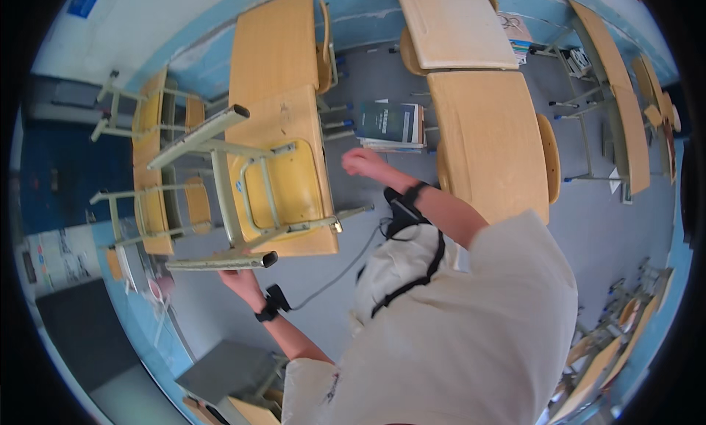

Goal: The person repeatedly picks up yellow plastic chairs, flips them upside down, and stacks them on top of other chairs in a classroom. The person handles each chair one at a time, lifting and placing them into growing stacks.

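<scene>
A chair with a yellow seat (292,187) and pale green metal legs is upturned over a wooden desk (276,44), its leg frame toward me. My left hand (241,284) is closed around the chair's lower metal leg rail (220,262), which partly hides the fingers. My right hand (361,163) is in the aisle to the right of that desk, with its fingers curled and nothing visible in them. Just beyond it, a stack of books (389,124) is near the floor. A black band is on each wrist, and a cable (336,284) runs from the left one.
More upturned chairs (149,110) rest on a desk at the left. Another wooden desk (485,143) is close on my right, with a chair (547,157) at its far side. Several desks (606,60) line the right. A dark grey cabinet-like box (229,372) is at lower left.
</scene>
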Action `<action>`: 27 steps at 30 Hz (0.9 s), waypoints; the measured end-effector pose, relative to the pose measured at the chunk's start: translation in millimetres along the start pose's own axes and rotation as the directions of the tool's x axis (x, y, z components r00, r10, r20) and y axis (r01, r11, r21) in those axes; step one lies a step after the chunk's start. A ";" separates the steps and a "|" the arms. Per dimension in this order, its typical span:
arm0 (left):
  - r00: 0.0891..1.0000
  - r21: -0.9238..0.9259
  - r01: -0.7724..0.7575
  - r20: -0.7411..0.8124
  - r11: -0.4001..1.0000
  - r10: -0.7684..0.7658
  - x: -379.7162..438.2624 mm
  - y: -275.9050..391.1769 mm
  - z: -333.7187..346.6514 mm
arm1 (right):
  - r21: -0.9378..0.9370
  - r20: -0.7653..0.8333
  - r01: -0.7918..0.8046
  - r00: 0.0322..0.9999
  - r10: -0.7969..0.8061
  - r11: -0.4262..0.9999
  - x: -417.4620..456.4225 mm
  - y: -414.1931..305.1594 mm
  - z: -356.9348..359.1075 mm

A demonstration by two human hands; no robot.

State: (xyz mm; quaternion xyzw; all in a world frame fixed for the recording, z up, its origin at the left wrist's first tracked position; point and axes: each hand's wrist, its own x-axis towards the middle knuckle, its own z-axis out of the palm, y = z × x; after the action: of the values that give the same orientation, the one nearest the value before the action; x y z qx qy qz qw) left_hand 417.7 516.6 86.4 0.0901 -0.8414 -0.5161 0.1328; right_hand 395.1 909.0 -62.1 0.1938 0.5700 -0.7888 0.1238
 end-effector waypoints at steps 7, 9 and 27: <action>0.959 -0.101 0.226 0.199 0.969 -0.203 -106.6 -11.1 14.1 | -0.070 -0.599 0.086 0.793 -0.111 0.994 -262.8 39.3 -144.4; 0.875 -0.111 0.220 0.461 0.969 -0.146 -137.1 -1.1 21.5 | -0.025 -0.750 0.037 0.660 -0.044 0.999 -349.8 39.7 -155.4; 0.136 -0.308 -0.010 0.942 0.951 0.307 -539.8 229.4 306.2 | 0.094 -0.991 0.487 -0.038 0.128 0.868 -805.0 210.2 -300.1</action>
State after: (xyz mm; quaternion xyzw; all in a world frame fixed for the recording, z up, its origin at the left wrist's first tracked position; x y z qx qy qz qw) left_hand 829.5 1034.5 88.3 -0.3723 -0.6636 -0.5248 -0.3815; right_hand 1251.9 1105.5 36.3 0.6349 0.3179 -0.5233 -0.4712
